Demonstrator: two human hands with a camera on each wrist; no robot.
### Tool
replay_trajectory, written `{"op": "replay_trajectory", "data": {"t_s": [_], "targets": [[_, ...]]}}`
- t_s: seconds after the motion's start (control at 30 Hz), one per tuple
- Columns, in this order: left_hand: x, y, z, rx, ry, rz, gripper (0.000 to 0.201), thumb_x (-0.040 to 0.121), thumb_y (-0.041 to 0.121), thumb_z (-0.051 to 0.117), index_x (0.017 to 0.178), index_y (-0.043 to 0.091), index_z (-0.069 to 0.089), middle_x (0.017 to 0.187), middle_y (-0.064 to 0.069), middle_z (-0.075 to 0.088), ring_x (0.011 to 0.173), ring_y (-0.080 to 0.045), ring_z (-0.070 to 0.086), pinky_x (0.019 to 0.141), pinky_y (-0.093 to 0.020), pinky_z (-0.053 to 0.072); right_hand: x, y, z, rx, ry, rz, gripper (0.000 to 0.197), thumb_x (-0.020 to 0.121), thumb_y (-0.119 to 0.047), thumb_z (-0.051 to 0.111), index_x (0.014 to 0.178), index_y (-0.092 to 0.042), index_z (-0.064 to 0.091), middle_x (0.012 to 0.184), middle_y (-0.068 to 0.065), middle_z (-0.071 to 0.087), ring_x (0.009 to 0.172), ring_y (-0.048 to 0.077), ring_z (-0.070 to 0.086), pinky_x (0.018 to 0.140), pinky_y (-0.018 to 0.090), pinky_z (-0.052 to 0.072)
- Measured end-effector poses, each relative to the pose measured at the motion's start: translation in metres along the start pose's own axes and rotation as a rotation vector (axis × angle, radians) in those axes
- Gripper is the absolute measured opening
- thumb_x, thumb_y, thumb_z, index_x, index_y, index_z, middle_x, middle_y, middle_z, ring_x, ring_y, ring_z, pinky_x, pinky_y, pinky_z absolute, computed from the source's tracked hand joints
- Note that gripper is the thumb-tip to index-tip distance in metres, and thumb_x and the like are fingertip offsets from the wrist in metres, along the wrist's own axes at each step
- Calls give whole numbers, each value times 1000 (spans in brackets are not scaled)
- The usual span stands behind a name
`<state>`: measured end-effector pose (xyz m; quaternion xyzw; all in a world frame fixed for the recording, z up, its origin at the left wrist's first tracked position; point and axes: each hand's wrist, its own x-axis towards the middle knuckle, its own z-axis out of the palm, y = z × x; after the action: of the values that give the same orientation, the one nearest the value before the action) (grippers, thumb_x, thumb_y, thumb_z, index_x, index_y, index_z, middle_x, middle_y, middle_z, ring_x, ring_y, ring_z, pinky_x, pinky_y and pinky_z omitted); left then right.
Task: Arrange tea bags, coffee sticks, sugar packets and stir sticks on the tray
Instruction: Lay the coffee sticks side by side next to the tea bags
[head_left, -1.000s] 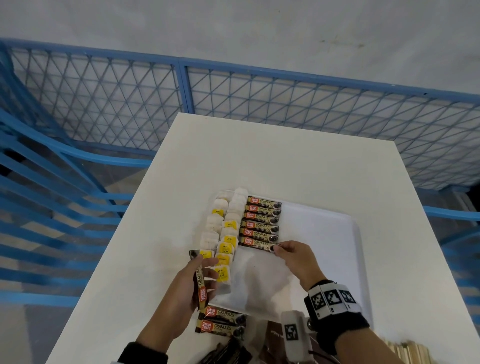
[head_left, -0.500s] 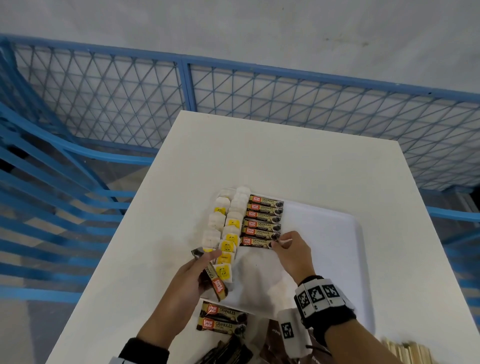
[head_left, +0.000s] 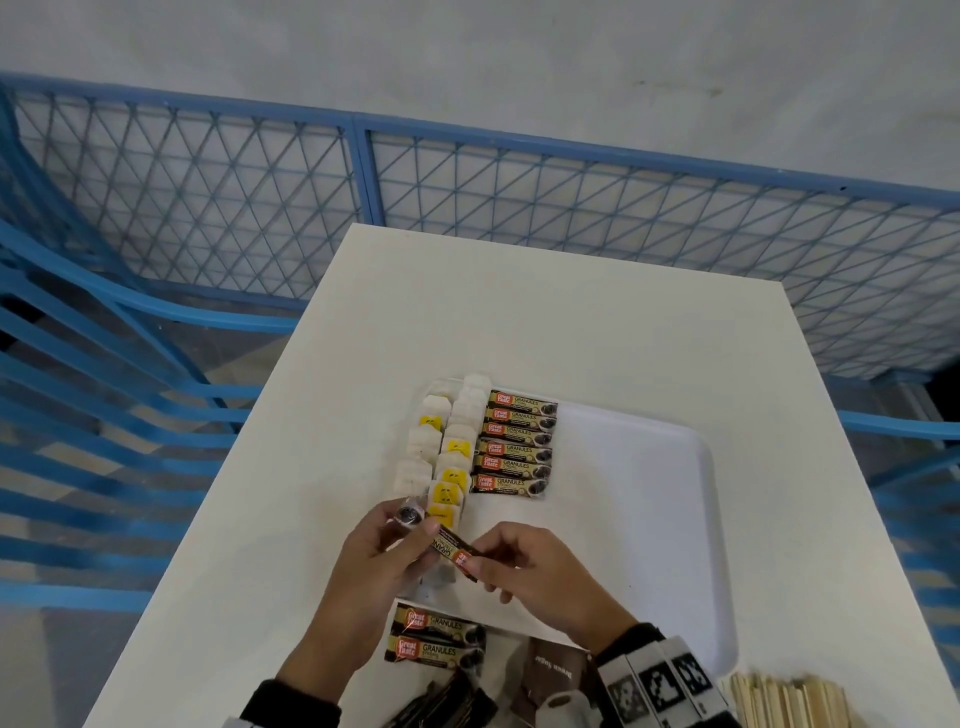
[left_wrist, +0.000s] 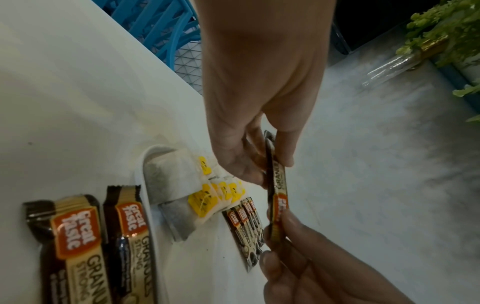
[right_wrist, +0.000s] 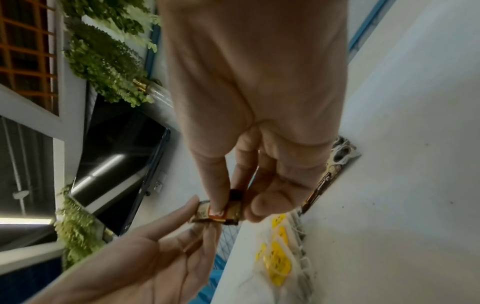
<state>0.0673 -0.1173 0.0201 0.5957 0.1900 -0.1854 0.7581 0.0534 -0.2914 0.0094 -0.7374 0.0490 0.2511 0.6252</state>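
A white tray (head_left: 649, 493) lies on the white table (head_left: 519, 312). Tea bags with yellow tags (head_left: 447, 457) fill its left edge, and a row of coffee sticks (head_left: 514, 447) lies beside them. One coffee stick (head_left: 454, 551) hangs above the tray's near-left corner. My left hand (head_left: 413, 530) pinches its far end and my right hand (head_left: 480, 564) pinches its near, orange-labelled end. In the left wrist view the same coffee stick (left_wrist: 279, 197) stands on edge between the left hand (left_wrist: 275, 170) and the right hand (left_wrist: 283, 228). The right wrist view shows the right hand (right_wrist: 228, 207) pinching it.
Two loose coffee sticks (head_left: 436, 636) lie on the table just before the tray's near edge. Brown sugar packets (head_left: 556, 675) and dark packets (head_left: 441, 701) sit at the bottom. Wooden stir sticks (head_left: 789, 701) lie at the bottom right. A blue mesh fence (head_left: 363, 182) borders the table.
My right hand has left the row of coffee sticks, come back toward me and taken the near end of the stick. The left hand has turned that stick toward it.
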Motion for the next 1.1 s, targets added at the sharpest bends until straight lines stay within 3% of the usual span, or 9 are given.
{"op": "replay_trajectory", "data": {"t_s": [0.1, 0.23, 0.37, 0.47, 0.57, 0.67, 0.73, 0.9, 1.1], "targets": [[-4, 1, 4, 43, -29, 1, 33, 75, 17, 69, 107, 12, 60, 95, -15, 70, 83, -22, 69, 68, -26, 57, -2, 1, 3, 8, 18, -24, 6, 84, -15, 68, 83, -13, 62, 71, -4, 63, 61, 7, 55, 57, 19, 45], [-10, -1, 10, 332, -153, -30, 27, 86, 21, 65, 111, 21, 56, 107, -2, 65, 98, -18, 65, 83, -29, 54, -4, -3, 7, 248, 44, -35, 10, 84, -7, 66, 85, -7, 56, 71, 6, 65, 63, 13, 63, 62, 21, 51], [-16, -6, 12, 485, -172, -3, 5, 95, 18, 52, 98, 18, 56, 97, -1, 63, 93, -13, 65, 83, -25, 54, -8, -1, 1, -105, 27, -59, 11, 83, -18, 68, 85, -23, 58, 83, -4, 66, 70, 3, 60, 67, 17, 47], [-20, -9, 10, 606, -181, 46, 10, 97, 13, 47, 98, 20, 54, 95, -1, 64, 85, -8, 65, 82, -24, 52, -15, -5, -8, -197, 103, -89, 26, 82, -30, 68, 104, -29, 55, 99, -8, 61, 79, 4, 60, 72, 16, 48], [-24, -9, 6, 784, -231, 132, 15, 96, 15, 49, 99, 28, 56, 89, 10, 59, 79, -6, 58, 74, -10, 46, -18, -11, -16, -138, 129, -174, 32, 86, -23, 65, 115, -33, 53, 99, -9, 59, 80, 7, 60, 70, 16, 47], [-25, -10, 3, 856, -204, 191, 17, 94, 19, 53, 107, 29, 59, 90, 13, 58, 80, -4, 53, 66, -5, 40, -17, -9, -20, -106, 135, -163, 15, 88, -9, 62, 94, -23, 63, 77, -5, 64, 65, 7, 60, 61, 18, 47], [-25, -10, 0, 795, -114, 206, 11, 90, 20, 60, 97, 29, 61, 90, 5, 61, 77, -8, 55, 63, -6, 40, -16, -4, -22, -25, 134, -118, 13, 86, -3, 62, 87, -15, 64, 70, 0, 66, 62, 11, 62, 60, 20, 50], [-21, -11, -8, 623, 28, 220, 17, 80, 10, 71, 76, 25, 66, 76, -7, 67, 78, -28, 64, 71, -27, 48, -20, 4, -24, 195, 118, -30, 13, 86, 3, 59, 92, -6, 67, 78, 8, 67, 71, 19, 69, 69, 21, 56], [-25, -16, -19, 724, 24, 251, 13, 84, 15, 68, 85, 28, 65, 82, 12, 68, 73, 5, 62, 63, -4, 43, -9, 12, -29, 201, 226, 20, 12, 85, 4, 60, 90, -6, 65, 75, 8, 67, 66, 14, 63, 62, 17, 53]]}}
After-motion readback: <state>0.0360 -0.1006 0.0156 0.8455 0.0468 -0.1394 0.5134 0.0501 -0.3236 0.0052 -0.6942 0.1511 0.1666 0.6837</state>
